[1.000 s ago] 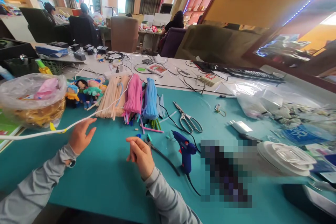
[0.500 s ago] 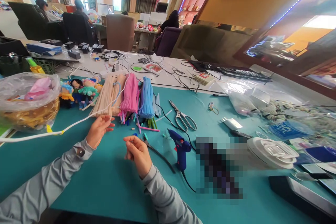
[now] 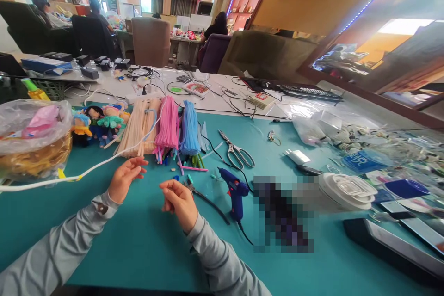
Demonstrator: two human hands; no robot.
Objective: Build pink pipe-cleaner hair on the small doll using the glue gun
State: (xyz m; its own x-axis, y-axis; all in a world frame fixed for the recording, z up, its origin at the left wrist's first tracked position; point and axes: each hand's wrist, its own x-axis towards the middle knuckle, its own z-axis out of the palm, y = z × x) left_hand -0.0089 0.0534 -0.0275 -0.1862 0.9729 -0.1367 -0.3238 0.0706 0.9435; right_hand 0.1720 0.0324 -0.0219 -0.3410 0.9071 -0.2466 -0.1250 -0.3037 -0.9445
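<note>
My left hand [image 3: 125, 179] hovers just in front of a bundle of beige pipe cleaners [image 3: 137, 132], fingers stretched out and holding nothing visible. My right hand [image 3: 179, 201] is curled, thumb and fingertips pressed together; whether something small is between them I cannot make out. Close to its right lie black-handled pliers [image 3: 210, 203], and beyond them a blue glue gun [image 3: 236, 192] stands on the green mat. Pink pipe cleaners [image 3: 168, 122] and blue pipe cleaners [image 3: 189, 127] lie beside the beige bundle. Scissors [image 3: 236, 150] rest open behind the glue gun.
A white cable [image 3: 104, 161] crosses the left side above the mat. At left stands a plastic-lined container [image 3: 34, 148] near small dolls [image 3: 100, 122]. Rightward are a charger [image 3: 297, 156], a white-lidded cup [image 3: 347, 192] and a black device [image 3: 388, 249]. Several people sit farther back.
The view has shifted slightly, moving the table's things leftward. My left hand has drawn back a little from the beige pipe cleaners. My right hand keeps its curled pose.
</note>
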